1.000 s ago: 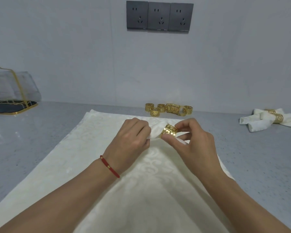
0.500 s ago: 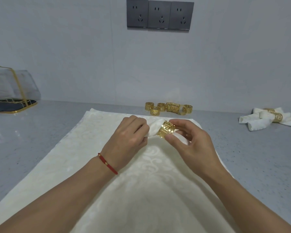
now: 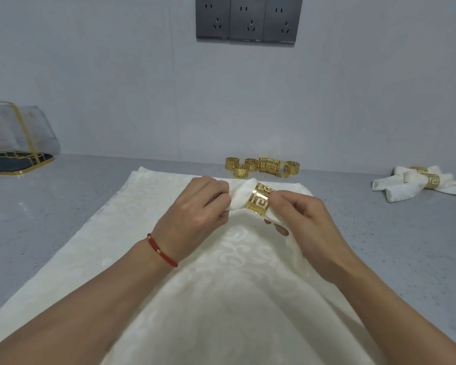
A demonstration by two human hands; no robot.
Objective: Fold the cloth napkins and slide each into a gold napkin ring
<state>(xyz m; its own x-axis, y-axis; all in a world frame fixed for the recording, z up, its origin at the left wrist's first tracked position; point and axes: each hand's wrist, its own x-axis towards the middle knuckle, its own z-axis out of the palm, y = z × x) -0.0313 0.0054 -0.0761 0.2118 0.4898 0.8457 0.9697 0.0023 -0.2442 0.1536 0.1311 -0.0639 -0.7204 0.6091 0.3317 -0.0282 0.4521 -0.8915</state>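
A rolled white napkin passes through a gold cut-out napkin ring, held just above a cream patterned cloth. My left hand grips the napkin's left end with curled fingers. My right hand pinches the ring with thumb on top and fingers under it; the napkin's right end shows beneath that hand. Several loose gold rings lie behind the cloth near the wall. Ringed white napkins lie at the far right.
The grey counter runs to a white wall with dark sockets. A gold-framed holder with a dark base and folded cloth stands at the far left.
The ring has slid leftward along the napkin, so more napkin now sticks out of its right side. Both hands stay close together on the bundle.
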